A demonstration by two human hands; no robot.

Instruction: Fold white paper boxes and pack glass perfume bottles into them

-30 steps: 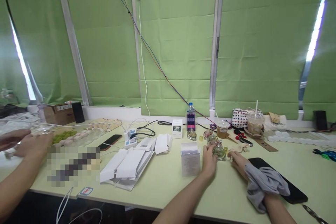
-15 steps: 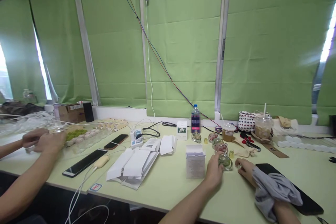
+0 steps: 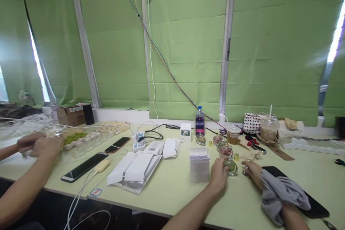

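My left hand (image 3: 219, 173) has its fingers closed around the near side of a round glass bottle (image 3: 231, 168) with green contents, at the front of a row of such bottles. Behind it stands a round bottle with pink contents (image 3: 225, 150). A small yellow cap (image 3: 236, 157) is beside them. My right hand (image 3: 253, 173) rests on the table to the right, its fingers pinched on a small silvery piece (image 3: 245, 170) whose kind I cannot make out. A grey cloth sleeve (image 3: 281, 194) is bunched at that wrist. An upright white box (image 3: 199, 167) with its flap up stands left of my left hand.
Flattened white boxes (image 3: 137, 169) lie left of the upright box. A black phone (image 3: 296, 190) lies under my right forearm. Drink cups (image 3: 233, 134) and a plastic bottle (image 3: 199, 124) stand farther back. At far left, another person's hands (image 3: 40, 145) work beside green and pink pieces.
The view has shifted slightly. My right hand's fingers have turned a little, and the silvery piece between them now shows more. My left hand stays at the green-filled bottle.
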